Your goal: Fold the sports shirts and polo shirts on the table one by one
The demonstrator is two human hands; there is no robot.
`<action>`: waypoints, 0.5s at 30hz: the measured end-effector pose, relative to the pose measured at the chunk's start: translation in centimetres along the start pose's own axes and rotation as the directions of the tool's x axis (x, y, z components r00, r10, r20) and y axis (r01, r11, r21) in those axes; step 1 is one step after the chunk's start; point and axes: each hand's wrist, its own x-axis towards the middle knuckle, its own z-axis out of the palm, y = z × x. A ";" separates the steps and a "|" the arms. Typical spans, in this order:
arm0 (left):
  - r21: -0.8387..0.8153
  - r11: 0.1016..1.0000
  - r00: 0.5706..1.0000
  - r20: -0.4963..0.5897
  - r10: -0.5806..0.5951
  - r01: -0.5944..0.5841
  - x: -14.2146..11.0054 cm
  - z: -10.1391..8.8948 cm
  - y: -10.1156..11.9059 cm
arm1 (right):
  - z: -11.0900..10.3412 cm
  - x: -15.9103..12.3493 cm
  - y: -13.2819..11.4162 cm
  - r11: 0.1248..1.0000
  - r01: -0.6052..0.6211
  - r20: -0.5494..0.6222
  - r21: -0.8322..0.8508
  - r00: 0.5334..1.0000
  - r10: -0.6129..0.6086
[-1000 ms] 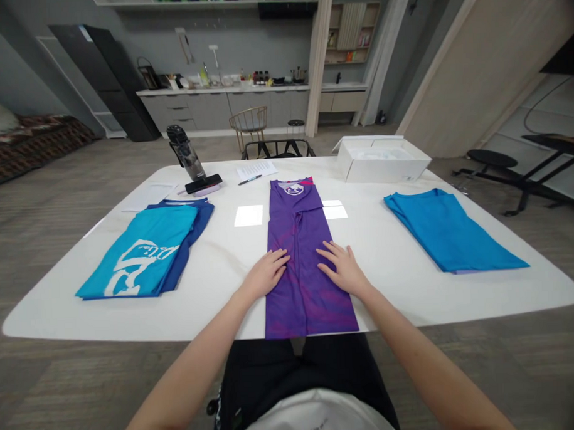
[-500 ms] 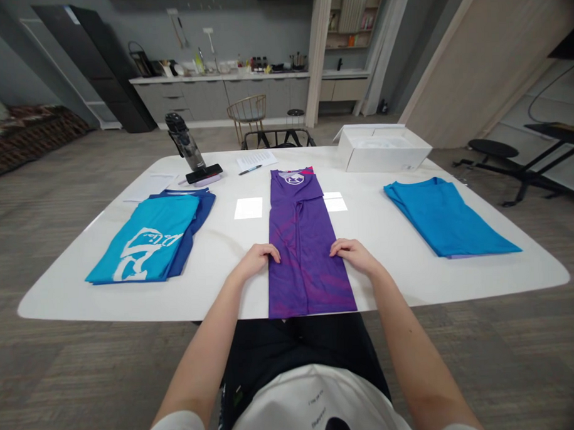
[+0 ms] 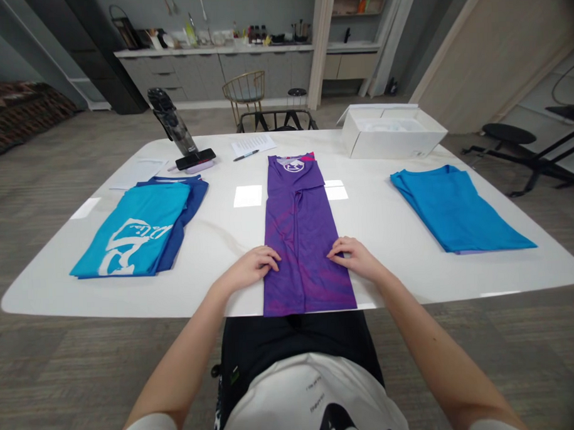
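A purple shirt (image 3: 300, 239) with a round white emblem lies folded into a long strip, its near end at the table's front edge. Its top layers are creased down the middle. My left hand (image 3: 253, 266) has its fingers bent over the strip's left edge and closed on the cloth, with the fingertips partly hidden. At the right edge, my right hand (image 3: 357, 258) pinches the cloth between thumb and fingers.
On the white table (image 3: 214, 293), folded turquoise and navy shirts (image 3: 141, 229) lie left and a folded blue shirt (image 3: 460, 209) right. Behind are a handheld vacuum (image 3: 178, 134), a pen (image 3: 246, 155), papers (image 3: 254, 143) and an open white box (image 3: 392, 136).
My view has tilted down slightly. Both hands stay at the shirt's sides; the right thumb and fingers have drawn into a clearer pinch. The shirt's layout looks nearly the same.
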 end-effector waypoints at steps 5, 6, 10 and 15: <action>0.032 0.999 0.999 0.030 -0.031 0.030 -4.6 0.3 0.6 | -1.1 -3.2 -1.5 0.997 -0.043 0.101 0.057 0.994 0.037; 0.050 0.998 0.999 0.025 -0.035 0.034 -5.3 0.5 0.7 | -1.4 -3.9 -1.7 0.998 -0.049 0.133 0.049 0.990 0.042; 0.136 0.990 0.999 0.037 -0.034 0.029 -6.8 1.1 1.6 | -2.6 -5.9 -2.2 0.998 -0.053 0.267 0.016 0.963 0.047; 0.213 0.977 0.994 0.092 -0.051 0.030 -6.5 0.9 2.7 | -2.9 -6.1 -2.4 0.998 -0.006 0.333 -0.058 0.943 0.025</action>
